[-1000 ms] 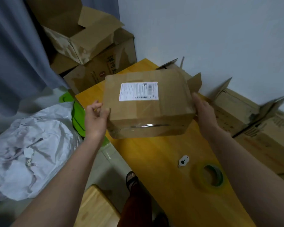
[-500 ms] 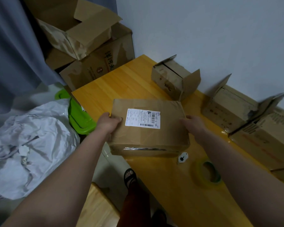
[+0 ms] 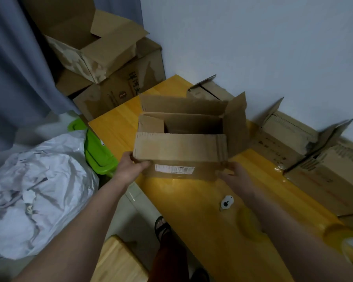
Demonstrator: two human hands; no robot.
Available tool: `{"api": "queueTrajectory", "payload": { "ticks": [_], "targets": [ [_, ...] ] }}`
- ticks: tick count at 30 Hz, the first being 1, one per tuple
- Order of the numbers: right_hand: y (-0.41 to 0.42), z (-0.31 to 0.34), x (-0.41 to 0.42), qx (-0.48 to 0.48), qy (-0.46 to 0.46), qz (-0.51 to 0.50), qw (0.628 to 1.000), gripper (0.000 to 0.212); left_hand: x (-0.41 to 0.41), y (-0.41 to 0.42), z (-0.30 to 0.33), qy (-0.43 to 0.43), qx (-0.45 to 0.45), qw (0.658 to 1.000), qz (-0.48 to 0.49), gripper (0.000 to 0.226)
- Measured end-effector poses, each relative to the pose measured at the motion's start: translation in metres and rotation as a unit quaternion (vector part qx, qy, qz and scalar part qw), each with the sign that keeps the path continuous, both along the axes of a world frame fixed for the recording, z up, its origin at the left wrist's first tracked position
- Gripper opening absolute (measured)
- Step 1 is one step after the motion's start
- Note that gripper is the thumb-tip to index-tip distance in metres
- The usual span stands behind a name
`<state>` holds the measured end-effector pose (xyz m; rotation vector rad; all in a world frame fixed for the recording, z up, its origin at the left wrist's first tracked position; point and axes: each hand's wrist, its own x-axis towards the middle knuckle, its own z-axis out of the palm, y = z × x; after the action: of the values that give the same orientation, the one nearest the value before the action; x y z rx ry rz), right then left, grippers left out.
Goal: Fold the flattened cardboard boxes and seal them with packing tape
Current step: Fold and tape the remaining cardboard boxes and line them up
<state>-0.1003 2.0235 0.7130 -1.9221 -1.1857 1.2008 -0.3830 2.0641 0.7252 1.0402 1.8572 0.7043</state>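
Between both hands [image 3: 130, 169] [image 3: 235, 177], open box [image 3: 179, 151], gripped

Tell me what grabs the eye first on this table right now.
The open cardboard box at the table's middle, flaps up, held at its near corners by the left hand and right hand. Nearer, a small white gadget lies on the yellow table, with a tape roll at the right edge.
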Motion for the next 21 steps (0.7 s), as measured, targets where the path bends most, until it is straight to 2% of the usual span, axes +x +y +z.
{"api": "queueTrajectory", "payload": {
  "ticks": [4, 6, 9, 13, 17, 21],
  "targets": [
    [0.003, 0.008, 0.009, 0.048, 0.060, -0.072, 0.994, 0.070, 0.003, 0.001, 0.004, -0.032, 0.032, 0.999, 0.001, 0.078],
    [0.010, 0.015, 0.012, 0.084, 0.078, -0.109, 0.987, 0.069, 0.007, 0.007, 0.011, -0.055, 0.060, 0.996, 0.025, 0.077],
    [0.023, 0.022, 0.016, 0.116, 0.078, -0.137, 0.981, 0.065, 0.012, 0.016, 0.018, -0.035, 0.082, 0.996, 0.031, 0.063],
    [0.037, 0.023, 0.003, 0.131, 0.003, -0.060, 0.990, 0.046, 0.008, 0.021, 0.016, -0.003, 0.060, 0.998, 0.027, 0.062],
    [0.050, 0.022, -0.023, 0.129, -0.107, 0.061, 0.984, 0.052, -0.010, 0.027, 0.010, 0.022, 0.016, 0.999, 0.046, 0.061],
    [0.084, 0.023, -0.047, 0.109, -0.136, 0.159, 0.972, 0.054, -0.039, 0.051, 0.003, 0.065, -0.008, 0.996, 0.053, 0.055]
  ]
}}
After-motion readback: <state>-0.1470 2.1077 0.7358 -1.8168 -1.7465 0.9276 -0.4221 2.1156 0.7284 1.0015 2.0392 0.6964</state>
